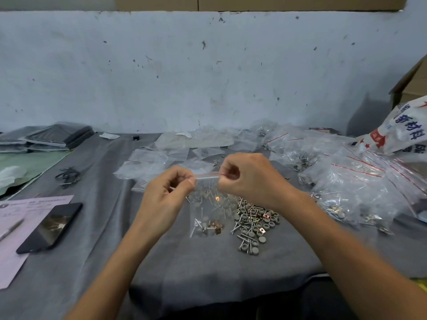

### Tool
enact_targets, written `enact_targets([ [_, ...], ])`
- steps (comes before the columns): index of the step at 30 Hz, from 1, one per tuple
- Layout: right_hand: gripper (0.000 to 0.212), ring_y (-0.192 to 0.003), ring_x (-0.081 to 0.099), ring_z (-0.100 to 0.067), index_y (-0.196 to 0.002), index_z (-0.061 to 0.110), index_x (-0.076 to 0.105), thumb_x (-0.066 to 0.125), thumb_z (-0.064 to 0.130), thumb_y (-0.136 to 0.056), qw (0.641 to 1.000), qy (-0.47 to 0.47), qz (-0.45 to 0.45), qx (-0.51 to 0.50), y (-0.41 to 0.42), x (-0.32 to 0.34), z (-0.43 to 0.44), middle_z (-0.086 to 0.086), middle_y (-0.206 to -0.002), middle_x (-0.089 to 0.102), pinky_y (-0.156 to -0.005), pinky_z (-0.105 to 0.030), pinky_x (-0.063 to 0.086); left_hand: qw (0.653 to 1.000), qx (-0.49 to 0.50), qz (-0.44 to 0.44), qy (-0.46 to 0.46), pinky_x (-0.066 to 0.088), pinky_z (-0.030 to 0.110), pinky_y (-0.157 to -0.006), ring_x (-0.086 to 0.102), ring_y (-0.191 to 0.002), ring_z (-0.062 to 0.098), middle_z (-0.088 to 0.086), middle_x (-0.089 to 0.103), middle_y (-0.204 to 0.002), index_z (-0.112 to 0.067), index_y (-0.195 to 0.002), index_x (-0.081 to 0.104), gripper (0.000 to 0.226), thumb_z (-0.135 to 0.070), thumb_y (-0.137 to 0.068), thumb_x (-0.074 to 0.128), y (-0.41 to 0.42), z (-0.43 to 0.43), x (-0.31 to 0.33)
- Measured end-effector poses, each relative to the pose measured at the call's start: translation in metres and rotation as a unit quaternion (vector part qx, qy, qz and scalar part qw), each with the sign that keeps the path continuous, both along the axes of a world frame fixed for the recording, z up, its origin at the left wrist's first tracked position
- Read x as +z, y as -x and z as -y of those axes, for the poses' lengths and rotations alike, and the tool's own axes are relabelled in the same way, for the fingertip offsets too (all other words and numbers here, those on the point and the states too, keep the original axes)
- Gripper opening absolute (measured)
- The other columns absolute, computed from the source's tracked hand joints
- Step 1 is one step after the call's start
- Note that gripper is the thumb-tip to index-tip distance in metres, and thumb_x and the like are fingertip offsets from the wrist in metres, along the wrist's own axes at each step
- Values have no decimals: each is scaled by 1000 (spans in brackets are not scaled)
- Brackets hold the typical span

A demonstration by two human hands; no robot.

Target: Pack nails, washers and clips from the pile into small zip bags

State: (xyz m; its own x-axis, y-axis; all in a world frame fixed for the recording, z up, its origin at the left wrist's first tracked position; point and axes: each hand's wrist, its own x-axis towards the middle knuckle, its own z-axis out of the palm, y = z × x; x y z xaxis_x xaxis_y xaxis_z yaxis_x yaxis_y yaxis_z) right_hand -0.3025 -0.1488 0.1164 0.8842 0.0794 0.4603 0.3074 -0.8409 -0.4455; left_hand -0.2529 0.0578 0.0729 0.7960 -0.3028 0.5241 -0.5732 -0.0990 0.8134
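Two forearms (120, 262) rise from the bottom of the frame to its centre, where the left hand (166, 192) and right hand (249, 179) each pinch one end of the red-lined seal of a small zip bag (209, 211). That seal runs left to right between the fingertips, with both hands equally near. The clear bag hangs below them over the grey cloth (208, 273). Nails (195, 225), grey washers (200, 232) and brassy clips (216, 228) sit at its bottom. The loose pile (254, 222) lies just right of it.
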Motion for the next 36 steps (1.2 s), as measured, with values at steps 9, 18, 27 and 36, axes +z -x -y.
enact_targets([
  [9,6,-62,57,-4,-73,25,63,65,29,-78,992,-108,21,-53,-1,-8,52,7,-73,65,-58,-23,51,996,72,6,53,46,48,-66,53,-72,15,-1,61,-75,-23,-82,66,8,-27,-86,60,-14,-22,4],
  [18,65,-113,56,1,-140,45,42,71,51,-83,983,-111,-143,10,5,-58,20,18,-134,53,-87,-23,50,993,54,42,-94,55,50,-73,57,-74,12,-3,63,-81,-17,-95,64,5,-19,-98,64,-24,-14,-20],
  [27,16,-57,59,-10,-80,21,73,65,20,-94,940,-330,-86,-7,10,-76,40,9,-64,61,-56,-36,58,993,4,22,-115,52,32,-65,63,-74,4,-14,70,-87,-44,-104,70,20,-40,-85,63,-17,-6,-38],
  [36,31,-76,67,-19,-119,21,55,66,10,-92,810,-451,25,-375,5,-66,204,-1,-98,63,-82,-41,61,995,47,42,-80,53,31,-65,62,-69,-3,-11,72,-81,-30,-96,73,26,-54,-87,72,-7,-26,-31],
])
